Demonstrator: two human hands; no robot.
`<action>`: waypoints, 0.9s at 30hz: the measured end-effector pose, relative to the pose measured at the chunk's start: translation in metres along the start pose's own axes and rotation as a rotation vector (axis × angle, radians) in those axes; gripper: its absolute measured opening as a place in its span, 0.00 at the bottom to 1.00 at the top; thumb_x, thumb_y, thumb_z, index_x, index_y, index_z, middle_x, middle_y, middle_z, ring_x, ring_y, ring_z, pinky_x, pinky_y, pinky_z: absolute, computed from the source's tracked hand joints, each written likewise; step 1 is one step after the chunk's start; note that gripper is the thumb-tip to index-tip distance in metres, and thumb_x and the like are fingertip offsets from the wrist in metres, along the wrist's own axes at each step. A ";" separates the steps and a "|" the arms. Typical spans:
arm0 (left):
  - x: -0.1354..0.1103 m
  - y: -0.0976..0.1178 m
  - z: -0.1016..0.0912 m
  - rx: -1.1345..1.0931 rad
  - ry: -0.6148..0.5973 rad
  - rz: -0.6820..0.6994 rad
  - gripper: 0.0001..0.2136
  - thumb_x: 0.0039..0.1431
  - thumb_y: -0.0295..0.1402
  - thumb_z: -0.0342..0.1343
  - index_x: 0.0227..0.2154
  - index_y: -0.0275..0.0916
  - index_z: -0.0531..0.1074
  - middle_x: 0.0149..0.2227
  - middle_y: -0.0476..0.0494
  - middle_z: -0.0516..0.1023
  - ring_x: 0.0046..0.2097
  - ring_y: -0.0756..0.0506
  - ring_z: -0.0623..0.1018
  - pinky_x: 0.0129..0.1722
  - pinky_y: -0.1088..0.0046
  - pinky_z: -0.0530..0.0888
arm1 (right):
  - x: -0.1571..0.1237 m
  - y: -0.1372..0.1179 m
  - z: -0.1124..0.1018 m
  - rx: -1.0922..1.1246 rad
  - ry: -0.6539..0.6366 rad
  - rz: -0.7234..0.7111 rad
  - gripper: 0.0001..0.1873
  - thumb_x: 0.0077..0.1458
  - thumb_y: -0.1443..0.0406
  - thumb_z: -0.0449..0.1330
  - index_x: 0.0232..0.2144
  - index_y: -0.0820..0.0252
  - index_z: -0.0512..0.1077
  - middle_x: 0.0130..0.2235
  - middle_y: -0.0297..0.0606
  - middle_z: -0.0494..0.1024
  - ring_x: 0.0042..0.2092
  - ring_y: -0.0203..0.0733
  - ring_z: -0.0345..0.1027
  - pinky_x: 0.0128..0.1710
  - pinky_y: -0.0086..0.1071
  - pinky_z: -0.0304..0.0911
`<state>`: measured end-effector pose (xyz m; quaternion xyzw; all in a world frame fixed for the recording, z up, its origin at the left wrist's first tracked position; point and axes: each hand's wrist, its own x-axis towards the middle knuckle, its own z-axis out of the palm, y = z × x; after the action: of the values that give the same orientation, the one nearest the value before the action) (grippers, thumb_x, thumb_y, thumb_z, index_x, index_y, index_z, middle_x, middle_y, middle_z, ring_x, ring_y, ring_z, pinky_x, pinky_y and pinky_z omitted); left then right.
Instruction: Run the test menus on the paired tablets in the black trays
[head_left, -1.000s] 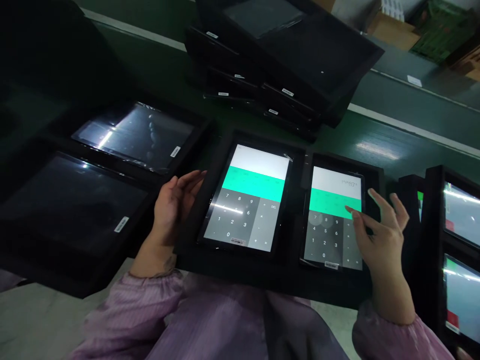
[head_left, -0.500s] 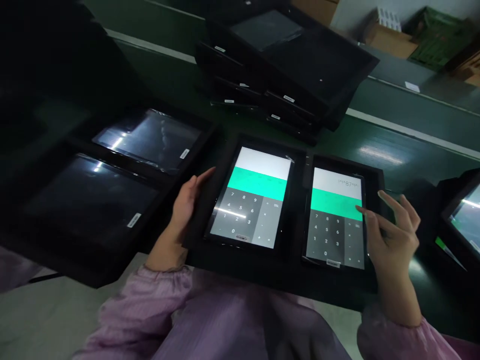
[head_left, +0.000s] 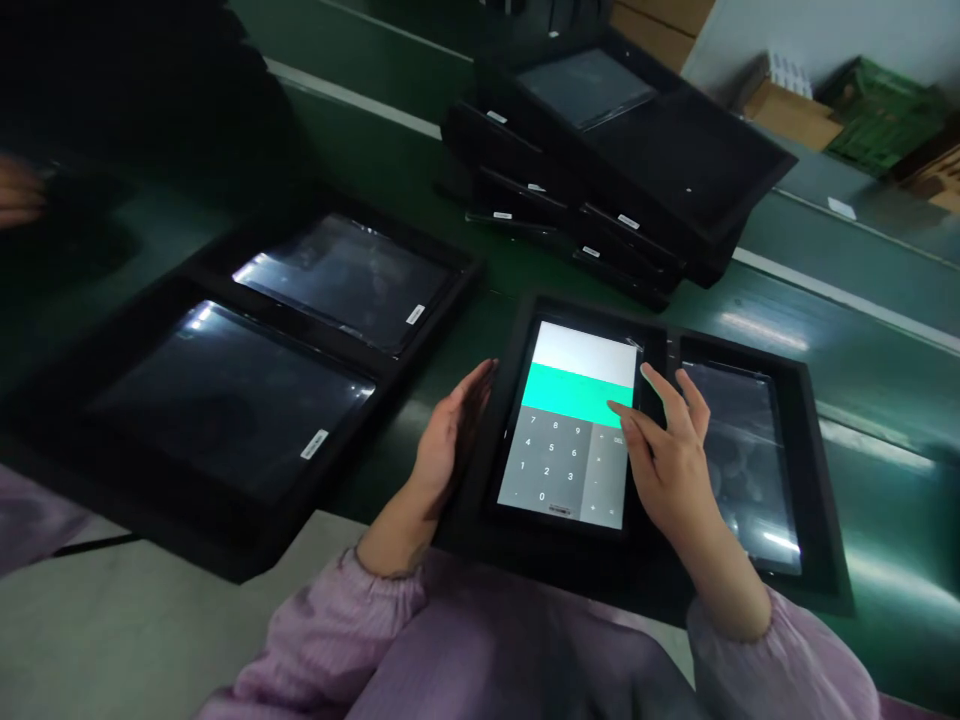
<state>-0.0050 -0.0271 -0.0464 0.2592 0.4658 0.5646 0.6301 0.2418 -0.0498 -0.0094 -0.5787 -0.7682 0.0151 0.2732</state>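
Resting flat along the left rim of the black tray [head_left: 480, 520], the left hand [head_left: 450, 445] lies open, fingers straight, gripping nothing; it only steadies the edge. The right hand [head_left: 664, 455] is spread and loosely curled over the lit tablet [head_left: 570, 425], one fingertip touching the right side of its screen near the green band, holding nothing. This tablet sits in the tray's left pocket, just beside the dark tablet [head_left: 742, 460] in the right pocket.

The risk I see: the tray seems to overhang the conveyor belt [head_left: 420, 190] toward the lap, though the near edge is hard to make out, so a firm press could tip it. A trailing finger or the palm could also brush a wrong key.

Compared with a second ago, the right hand has crossed from the right tablet to the left one, and the right tablet's screen, then showing a calculator, has gone dark
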 end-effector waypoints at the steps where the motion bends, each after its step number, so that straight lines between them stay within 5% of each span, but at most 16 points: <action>1: 0.000 0.000 0.001 0.008 0.009 0.006 0.25 0.63 0.52 0.58 0.55 0.40 0.80 0.62 0.38 0.80 0.70 0.35 0.71 0.71 0.56 0.67 | 0.001 0.000 0.001 -0.015 -0.012 -0.014 0.19 0.74 0.61 0.51 0.51 0.52 0.83 0.71 0.44 0.66 0.76 0.68 0.45 0.69 0.75 0.56; 5: -0.002 0.003 0.008 0.016 0.044 0.008 0.23 0.63 0.52 0.59 0.52 0.42 0.81 0.55 0.40 0.85 0.66 0.33 0.76 0.66 0.55 0.73 | 0.000 0.002 -0.001 -0.051 -0.033 -0.059 0.18 0.73 0.62 0.53 0.50 0.53 0.84 0.72 0.43 0.66 0.77 0.69 0.42 0.68 0.75 0.59; 9: -0.004 0.005 0.010 -0.007 0.055 0.004 0.22 0.61 0.51 0.62 0.50 0.43 0.82 0.54 0.42 0.85 0.65 0.34 0.77 0.63 0.56 0.75 | -0.002 0.007 -0.003 -0.084 0.086 -0.014 0.17 0.72 0.64 0.55 0.42 0.58 0.85 0.66 0.46 0.73 0.75 0.69 0.47 0.64 0.74 0.63; 15: -0.006 0.005 0.003 0.029 -0.001 -0.075 0.27 0.62 0.51 0.60 0.59 0.43 0.77 0.61 0.41 0.81 0.66 0.33 0.75 0.65 0.54 0.73 | -0.002 0.002 0.002 -0.056 0.019 -0.070 0.17 0.72 0.64 0.54 0.49 0.54 0.84 0.70 0.44 0.68 0.77 0.69 0.43 0.68 0.76 0.55; 20: -0.002 0.011 -0.001 0.139 -0.060 -0.128 0.31 0.57 0.47 0.64 0.63 0.45 0.74 0.66 0.40 0.76 0.67 0.29 0.74 0.68 0.49 0.69 | -0.002 0.003 0.001 -0.059 0.084 -0.029 0.17 0.72 0.64 0.55 0.44 0.55 0.85 0.67 0.44 0.73 0.76 0.68 0.46 0.66 0.75 0.60; 27: 0.009 0.016 0.009 0.564 -0.136 -0.005 0.39 0.50 0.35 0.66 0.67 0.41 0.67 0.74 0.37 0.60 0.77 0.28 0.55 0.74 0.53 0.60 | 0.003 -0.027 0.003 0.058 -0.046 -0.267 0.15 0.70 0.67 0.56 0.50 0.54 0.83 0.69 0.44 0.69 0.77 0.67 0.43 0.68 0.69 0.62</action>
<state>-0.0050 -0.0127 -0.0309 0.4604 0.5618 0.3925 0.5643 0.2158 -0.0555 -0.0018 -0.4626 -0.8438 0.0139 0.2715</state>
